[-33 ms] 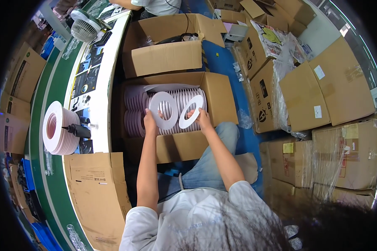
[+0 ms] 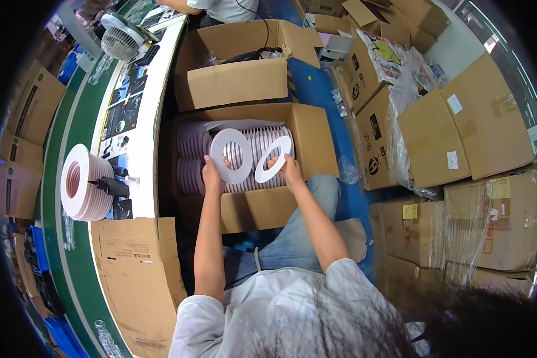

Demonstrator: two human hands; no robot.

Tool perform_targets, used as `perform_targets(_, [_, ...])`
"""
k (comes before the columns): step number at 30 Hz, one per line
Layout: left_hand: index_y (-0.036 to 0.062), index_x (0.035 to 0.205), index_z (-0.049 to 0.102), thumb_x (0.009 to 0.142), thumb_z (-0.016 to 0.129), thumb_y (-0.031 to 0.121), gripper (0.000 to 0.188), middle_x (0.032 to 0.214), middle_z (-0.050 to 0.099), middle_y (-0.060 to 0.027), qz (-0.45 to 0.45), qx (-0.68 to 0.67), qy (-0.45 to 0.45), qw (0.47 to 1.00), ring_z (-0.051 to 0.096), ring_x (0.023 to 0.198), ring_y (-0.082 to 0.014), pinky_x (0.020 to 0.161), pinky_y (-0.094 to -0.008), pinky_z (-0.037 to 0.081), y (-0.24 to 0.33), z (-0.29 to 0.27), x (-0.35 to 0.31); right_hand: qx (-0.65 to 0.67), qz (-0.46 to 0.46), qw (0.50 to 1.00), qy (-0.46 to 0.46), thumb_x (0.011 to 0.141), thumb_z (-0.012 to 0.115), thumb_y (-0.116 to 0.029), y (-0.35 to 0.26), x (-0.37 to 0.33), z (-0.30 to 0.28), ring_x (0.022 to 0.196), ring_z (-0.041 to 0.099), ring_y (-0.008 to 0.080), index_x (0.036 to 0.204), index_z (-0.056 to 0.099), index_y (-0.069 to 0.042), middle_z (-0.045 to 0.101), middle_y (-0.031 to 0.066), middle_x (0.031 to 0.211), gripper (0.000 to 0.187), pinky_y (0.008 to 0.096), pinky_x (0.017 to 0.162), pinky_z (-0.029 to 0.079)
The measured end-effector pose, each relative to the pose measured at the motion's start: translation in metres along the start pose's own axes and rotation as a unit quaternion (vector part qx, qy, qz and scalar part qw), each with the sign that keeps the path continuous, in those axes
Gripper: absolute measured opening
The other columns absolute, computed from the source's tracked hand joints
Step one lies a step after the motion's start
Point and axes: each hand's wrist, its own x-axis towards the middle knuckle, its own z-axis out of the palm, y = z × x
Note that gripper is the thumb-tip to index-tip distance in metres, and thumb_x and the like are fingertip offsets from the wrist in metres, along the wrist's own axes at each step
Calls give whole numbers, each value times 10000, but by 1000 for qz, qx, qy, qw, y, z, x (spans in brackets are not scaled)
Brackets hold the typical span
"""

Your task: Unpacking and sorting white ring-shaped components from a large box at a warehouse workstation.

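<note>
My left hand (image 2: pixel 213 175) is closed on the edge of a flat white ring (image 2: pixel 237 176), its thumb on the near face. In my right hand (image 2: pixel 290 172), a second white ring (image 2: pixel 262 175) is pinched at its right side and tilted, so it looks narrower. Both rings are held apart, above an open cardboard box (image 2: pixel 313 140). Inside that box, white rings (image 2: pixel 259 136) stand on edge in packed rows, and pinkish-looking rings (image 2: pixel 191 176) fill the left side. The held rings hide part of the rows.
At left, a stack of rings (image 2: pixel 98 203) lies beside a black cylindrical object (image 2: pixel 114 187) on the white-edged bench (image 2: pixel 143 149). A fan (image 2: pixel 120 42) stands farther up. Another open box (image 2: pixel 235 83) is beyond mine; stacked cartons (image 2: pixel 435 137) line the right. A person's sleeve (image 2: pixel 221 9) shows at top.
My left hand and its ring have shifted very slightly left and up. My right hand and its ring look nearly the same.
</note>
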Motion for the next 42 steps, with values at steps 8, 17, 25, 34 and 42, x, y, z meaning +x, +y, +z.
perform_targets(8, [-32,880,562,943,435,473,525,676,588,-95,78,247,-76,963,579,571,-182,589,-306,479,14,4,-3,-28,-34,998,-45,951,276,-340,-7,4,-5,994,620,280,1072,576,72,657,195,1004,523,398,919,458])
perform_targets(17, [-34,975,592,865,531,479,528,763,645,-132,-31,51,-123,991,630,678,-221,738,-312,461,45,40,-4,-57,-123,979,-151,907,335,-298,-14,-5,-12,977,623,287,1074,583,104,654,212,1002,501,383,921,452])
perform_targets(25, [-50,988,592,837,538,367,447,754,650,-130,-54,54,-155,985,630,712,-188,713,-311,468,54,55,-7,-113,-123,980,-103,930,330,-294,-32,-12,-16,902,646,266,1019,600,108,667,196,941,493,366,871,484])
perform_targets(34, [-40,923,567,829,595,286,341,720,627,-99,-10,80,-174,981,623,665,-183,636,-289,482,61,60,-16,-6,-92,995,-43,927,403,-295,-19,0,-6,797,654,241,959,601,61,650,146,811,408,337,757,517])
perform_targets(42, [-44,724,648,734,627,271,316,575,591,-104,103,388,-70,913,577,543,-170,529,-310,438,33,52,4,-356,-233,898,108,771,604,-234,-49,23,17,680,598,241,830,579,-24,600,118,705,220,367,639,473])
